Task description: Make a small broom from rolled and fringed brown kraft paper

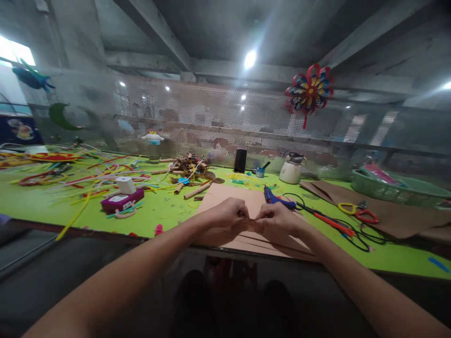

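Near the front edge of the green table, my left hand (229, 213) and my right hand (279, 218) meet, fingertips almost touching. Both are closed in a pinch on a small strip of brown paper (252, 222), mostly hidden by the fingers. Beneath them lies a stack of light brown paper sheets (225, 193). Just beyond my right hand, a blue glue gun (278, 198) rests with its nozzle pointing away and its black cord trailing right.
Scissors (366, 216) and dark brown paper (401, 218) lie right, beside a green basket (369, 184). A white jug (291, 170) and black phone-like slab (240, 160) stand behind. Left are rolled paper tubes (197, 191), a purple power strip (122, 201) and scattered pipe cleaners (105, 176).
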`<state>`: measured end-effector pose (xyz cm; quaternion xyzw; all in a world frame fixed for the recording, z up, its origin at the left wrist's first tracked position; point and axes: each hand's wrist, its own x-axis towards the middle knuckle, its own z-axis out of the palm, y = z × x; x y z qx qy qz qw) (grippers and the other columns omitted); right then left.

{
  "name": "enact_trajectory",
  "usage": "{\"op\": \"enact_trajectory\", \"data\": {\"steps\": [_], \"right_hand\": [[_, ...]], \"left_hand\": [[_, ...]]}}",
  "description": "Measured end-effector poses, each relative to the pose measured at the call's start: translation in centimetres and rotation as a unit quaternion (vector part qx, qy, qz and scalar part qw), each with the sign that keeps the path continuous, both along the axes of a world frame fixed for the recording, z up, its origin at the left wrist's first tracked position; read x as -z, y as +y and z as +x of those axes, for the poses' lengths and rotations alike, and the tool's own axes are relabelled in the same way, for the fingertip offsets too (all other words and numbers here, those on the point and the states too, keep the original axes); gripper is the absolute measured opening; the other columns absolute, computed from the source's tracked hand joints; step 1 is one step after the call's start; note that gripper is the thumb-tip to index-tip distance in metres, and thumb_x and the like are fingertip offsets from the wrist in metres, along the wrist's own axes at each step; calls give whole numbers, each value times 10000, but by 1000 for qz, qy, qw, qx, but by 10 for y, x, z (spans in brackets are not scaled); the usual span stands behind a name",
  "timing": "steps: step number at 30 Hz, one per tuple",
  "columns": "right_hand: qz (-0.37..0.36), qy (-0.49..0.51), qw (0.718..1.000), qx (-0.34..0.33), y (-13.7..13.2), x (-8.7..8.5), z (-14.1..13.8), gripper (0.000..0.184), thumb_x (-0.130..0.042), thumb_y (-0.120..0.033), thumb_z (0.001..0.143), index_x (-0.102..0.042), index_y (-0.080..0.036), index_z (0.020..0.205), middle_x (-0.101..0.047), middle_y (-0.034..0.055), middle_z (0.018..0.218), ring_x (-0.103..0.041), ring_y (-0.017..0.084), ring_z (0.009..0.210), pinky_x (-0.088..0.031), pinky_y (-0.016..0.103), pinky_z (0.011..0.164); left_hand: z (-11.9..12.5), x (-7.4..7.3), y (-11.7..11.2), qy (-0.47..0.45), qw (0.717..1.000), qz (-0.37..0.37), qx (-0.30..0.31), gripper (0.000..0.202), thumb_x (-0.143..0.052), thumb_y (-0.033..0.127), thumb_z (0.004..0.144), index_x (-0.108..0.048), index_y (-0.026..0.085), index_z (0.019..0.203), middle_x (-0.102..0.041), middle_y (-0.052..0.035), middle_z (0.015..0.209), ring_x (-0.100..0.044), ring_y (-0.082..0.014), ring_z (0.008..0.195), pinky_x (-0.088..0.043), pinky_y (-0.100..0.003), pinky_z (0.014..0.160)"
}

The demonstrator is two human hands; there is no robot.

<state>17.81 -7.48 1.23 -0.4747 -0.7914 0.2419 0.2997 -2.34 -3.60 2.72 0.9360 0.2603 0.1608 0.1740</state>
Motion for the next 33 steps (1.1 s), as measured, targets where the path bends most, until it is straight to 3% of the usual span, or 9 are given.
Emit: {"op": "enact_trajectory", "data": {"steps": [8,12,15,17,20,24,28,33], "right_hand": [[9,-24,1000,8,-5,-5,-1,167,-627,-296,691,-713,-153,685,-601,25,631,-517,132,621,-398,229,542],[22,-26,998,-43,-5,-10,1,203,-613,-319,724,-717,-145,711,-577,25,621,-510,130,630,-399,236,570],[27,-11,997,-69,3,-15,5,195,-616,-310,731,-714,-142,745,-561,19,628,-509,126,634,-402,241,595],[46,-2,997,-69,10,-17,7,165,-619,-279,729,-708,-140,742,-553,16,631,-507,122,627,-402,239,595],[145,-33,988,-41,16,-16,5,135,-570,-183,751,-699,-145,755,-534,17,644,-481,115,608,-384,236,577],[286,-144,947,-9,1,0,-4,187,-502,-136,798,-686,-170,801,-504,34,705,-452,128,656,-354,244,596],[304,-216,928,-17,-22,21,-9,192,-472,-160,831,-658,-174,787,-468,28,689,-431,135,666,-327,246,595],[261,-196,945,-29,-27,24,-7,254,-452,-187,863,-630,-159,685,-485,33,694,-449,122,652,-327,232,578]], "left_hand": [[-8,14,11,-35,999,25,-6,195,-591,308,708,-650,137,781,-588,-24,734,-495,-108,637,-333,-192,548],[-8,2,5,-2,1000,24,8,109,-579,192,690,-648,121,736,-578,-15,721,-475,-89,608,-328,-179,528],[-7,-11,6,9,998,46,32,151,-547,78,668,-651,118,771,-561,-6,725,-475,-80,619,-337,-169,547],[-7,-19,11,17,995,86,45,184,-520,33,666,-642,121,771,-544,-6,729,-473,-80,629,-340,-173,560],[-8,-24,18,28,975,213,54,145,-488,44,719,-610,122,717,-523,-28,737,-462,-107,664,-341,-211,591],[-7,-10,9,68,926,357,100,177,-435,105,807,-592,128,730,-527,-72,740,-450,-163,724,-353,-285,663],[-9,14,-8,72,933,337,106,153,-451,155,812,-596,136,768,-516,-67,726,-446,-162,706,-363,-289,686],[-14,26,-5,29,976,208,65,222,-438,181,837,-621,138,718,-518,-51,737,-477,-124,706,-375,-229,678]]}}
